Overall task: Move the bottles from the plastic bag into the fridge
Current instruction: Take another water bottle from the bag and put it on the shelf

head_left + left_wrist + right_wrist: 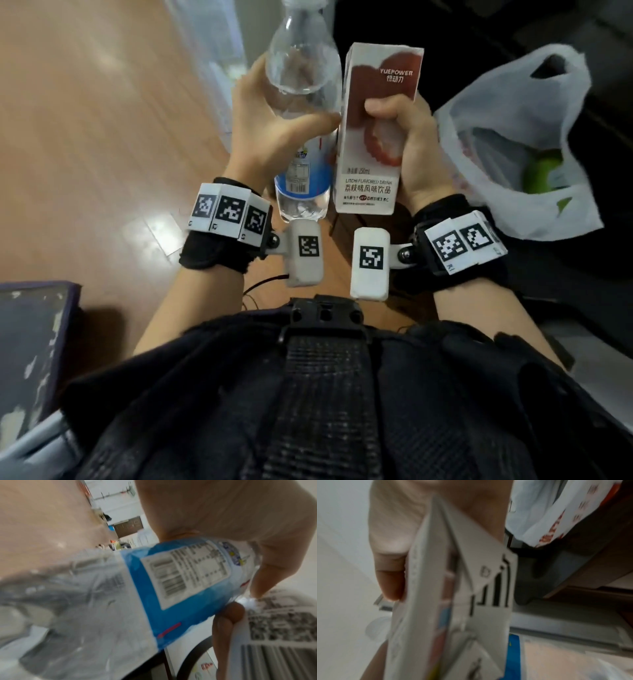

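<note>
My left hand (274, 126) grips a clear plastic water bottle (301, 68) with a blue and white label (180, 582), held upright in front of me. Beside it, my right hand (404, 137) grips a white and red litchi drink carton (376, 113), also upright; its grey underside (471, 588) fills the right wrist view. The two drinks almost touch side by side. To the right lies the white plastic bag (534, 144), open, with a green item (543, 171) inside. The fridge cannot be made out for certain in any view.
Wooden floor (102, 120) spreads to the left. A dark piece of furniture (582, 274) carries the bag on the right. A dark box-like object (30, 342) sits at the lower left. A pale vertical panel (212, 51) stands beyond the bottle.
</note>
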Motion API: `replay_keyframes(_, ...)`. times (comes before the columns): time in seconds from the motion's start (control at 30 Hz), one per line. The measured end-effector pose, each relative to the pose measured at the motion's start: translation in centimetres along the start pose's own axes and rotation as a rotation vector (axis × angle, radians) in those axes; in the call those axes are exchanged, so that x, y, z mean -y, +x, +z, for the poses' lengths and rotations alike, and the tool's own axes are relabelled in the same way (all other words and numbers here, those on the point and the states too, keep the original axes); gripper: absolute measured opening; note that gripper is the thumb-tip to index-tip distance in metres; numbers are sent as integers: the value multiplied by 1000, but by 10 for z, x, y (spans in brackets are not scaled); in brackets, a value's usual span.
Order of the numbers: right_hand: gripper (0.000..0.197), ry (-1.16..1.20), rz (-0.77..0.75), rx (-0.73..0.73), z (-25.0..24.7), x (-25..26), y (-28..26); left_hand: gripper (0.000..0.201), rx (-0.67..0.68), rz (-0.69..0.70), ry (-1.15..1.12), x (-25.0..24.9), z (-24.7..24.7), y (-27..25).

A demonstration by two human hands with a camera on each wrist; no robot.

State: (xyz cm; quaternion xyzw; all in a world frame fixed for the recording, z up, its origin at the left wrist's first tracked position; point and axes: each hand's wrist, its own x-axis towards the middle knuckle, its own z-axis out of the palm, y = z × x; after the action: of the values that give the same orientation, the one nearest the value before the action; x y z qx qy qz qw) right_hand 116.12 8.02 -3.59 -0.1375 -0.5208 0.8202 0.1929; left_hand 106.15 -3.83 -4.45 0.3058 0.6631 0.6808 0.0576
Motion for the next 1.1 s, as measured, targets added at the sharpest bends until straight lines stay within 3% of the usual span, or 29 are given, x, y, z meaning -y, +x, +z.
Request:
replay_keyframes(0.13,17,20,32,89,67,-35,17,40,-69,-30,89,6,-81,-6)
replay_keyframes(0.27,49,14,76,87,146,-71,33,39,-136,-56,205,14,-167,-9)
replay_keyframes(0.3,49,12,77,92,164,-81,38,40,-162,-58,230,18,-188,-10)
replay_keyframes(0.47,24,27,62,121,222,-115,65,42,-233,-68,307,35,-264,-2)
replay_keyframes(0.77,25,-21,35,134,279,-149,165,50,-318,-122,352,78,-331,70)
replay_keyframes(0.97,22,-63,-8,122,308,-153,252,56,-290,-78,382,104,-360,157)
replay_keyframes(1.1,31,-129,-45,92,318,-150,292,55,-246,-44,381,111,-371,207)
